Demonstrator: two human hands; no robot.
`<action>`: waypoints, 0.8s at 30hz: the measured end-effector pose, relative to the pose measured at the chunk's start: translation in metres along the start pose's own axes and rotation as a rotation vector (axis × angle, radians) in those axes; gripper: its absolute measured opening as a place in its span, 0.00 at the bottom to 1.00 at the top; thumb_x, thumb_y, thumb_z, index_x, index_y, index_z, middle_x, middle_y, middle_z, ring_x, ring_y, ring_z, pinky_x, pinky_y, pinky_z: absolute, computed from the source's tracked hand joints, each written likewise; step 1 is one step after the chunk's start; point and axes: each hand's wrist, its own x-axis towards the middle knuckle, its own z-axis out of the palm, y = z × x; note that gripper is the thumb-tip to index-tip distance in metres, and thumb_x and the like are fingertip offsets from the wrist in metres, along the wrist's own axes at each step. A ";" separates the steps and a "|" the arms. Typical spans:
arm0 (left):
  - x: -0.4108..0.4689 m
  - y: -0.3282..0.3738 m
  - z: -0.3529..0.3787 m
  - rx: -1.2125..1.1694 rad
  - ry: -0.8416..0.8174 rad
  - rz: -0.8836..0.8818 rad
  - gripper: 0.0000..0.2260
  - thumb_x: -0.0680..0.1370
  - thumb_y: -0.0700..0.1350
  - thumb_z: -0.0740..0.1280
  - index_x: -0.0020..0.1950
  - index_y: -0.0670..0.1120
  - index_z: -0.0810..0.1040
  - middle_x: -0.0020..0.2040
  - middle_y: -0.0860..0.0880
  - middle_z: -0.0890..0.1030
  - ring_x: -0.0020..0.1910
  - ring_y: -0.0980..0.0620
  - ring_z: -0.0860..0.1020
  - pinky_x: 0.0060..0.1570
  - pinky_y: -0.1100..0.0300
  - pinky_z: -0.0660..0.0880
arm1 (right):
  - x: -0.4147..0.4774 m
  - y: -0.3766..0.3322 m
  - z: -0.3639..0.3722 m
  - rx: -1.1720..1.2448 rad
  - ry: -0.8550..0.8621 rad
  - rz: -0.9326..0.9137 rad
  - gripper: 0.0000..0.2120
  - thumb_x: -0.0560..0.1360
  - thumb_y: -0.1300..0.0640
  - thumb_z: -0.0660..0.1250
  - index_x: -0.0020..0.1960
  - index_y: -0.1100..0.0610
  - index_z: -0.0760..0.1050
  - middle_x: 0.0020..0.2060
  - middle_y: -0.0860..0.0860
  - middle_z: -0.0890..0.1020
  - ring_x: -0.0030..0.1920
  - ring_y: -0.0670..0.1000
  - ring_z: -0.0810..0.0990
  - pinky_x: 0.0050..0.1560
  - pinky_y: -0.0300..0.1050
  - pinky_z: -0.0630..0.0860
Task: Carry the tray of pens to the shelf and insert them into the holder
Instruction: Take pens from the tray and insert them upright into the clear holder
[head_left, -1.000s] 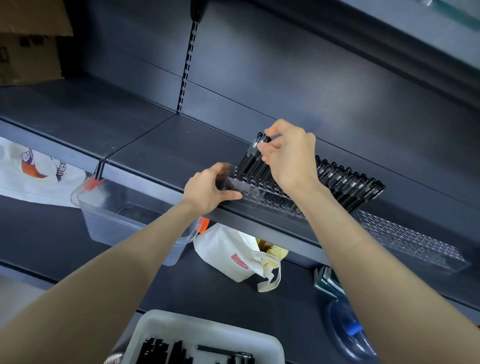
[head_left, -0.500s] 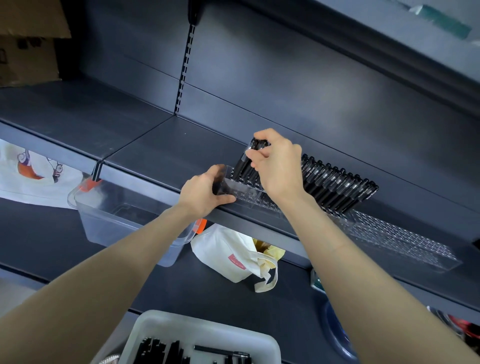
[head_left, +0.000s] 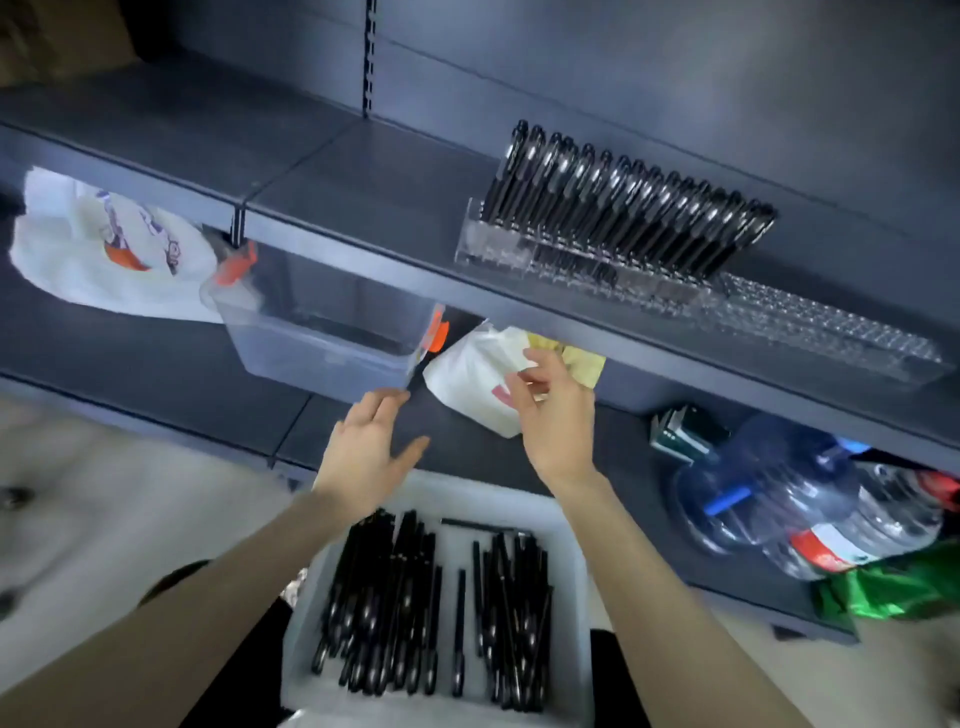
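Observation:
A white tray (head_left: 571, 613) below me holds several loose black pens (head_left: 395, 597). On the dark shelf (head_left: 363, 208) stands a long clear holder (head_left: 831, 338) whose left part carries a row of black pens (head_left: 623, 208) leaning to the right. My left hand (head_left: 371, 447) hovers above the tray's far left corner with fingers spread and nothing in it. My right hand (head_left: 556, 415) hangs above the tray's far edge, fingers loosely bent, holding nothing. Both hands are below the shelf and apart from the holder.
A clear plastic bin (head_left: 322, 332) with orange clips sits under the shelf, a white bag (head_left: 478, 379) beside it. Another white bag (head_left: 104, 254) lies at left. Large water bottles (head_left: 779, 509) and a green bag (head_left: 893, 587) stand at lower right.
Both hands have let go of the holder and its pens and dropped down toward the tray. My view has tilted downward, showing more of the tray.

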 end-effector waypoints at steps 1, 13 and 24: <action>-0.016 -0.006 0.007 0.027 -0.040 -0.036 0.25 0.76 0.49 0.67 0.70 0.41 0.68 0.67 0.45 0.70 0.64 0.43 0.69 0.63 0.48 0.67 | -0.018 0.014 0.007 -0.003 -0.030 0.047 0.13 0.76 0.58 0.67 0.60 0.57 0.75 0.45 0.52 0.82 0.44 0.51 0.81 0.51 0.52 0.77; -0.153 -0.052 0.078 0.263 -0.150 -0.353 0.37 0.67 0.45 0.77 0.67 0.28 0.65 0.66 0.28 0.66 0.66 0.29 0.66 0.63 0.37 0.66 | -0.181 0.122 0.079 -0.137 -0.539 0.467 0.23 0.77 0.56 0.66 0.69 0.60 0.66 0.64 0.58 0.74 0.65 0.57 0.72 0.65 0.49 0.69; -0.159 -0.059 0.088 0.289 -0.078 -0.357 0.39 0.73 0.50 0.71 0.73 0.32 0.55 0.74 0.34 0.57 0.73 0.36 0.58 0.70 0.47 0.58 | -0.195 0.130 0.122 -0.145 -0.752 0.704 0.26 0.76 0.51 0.66 0.68 0.62 0.61 0.66 0.59 0.63 0.64 0.60 0.70 0.63 0.53 0.71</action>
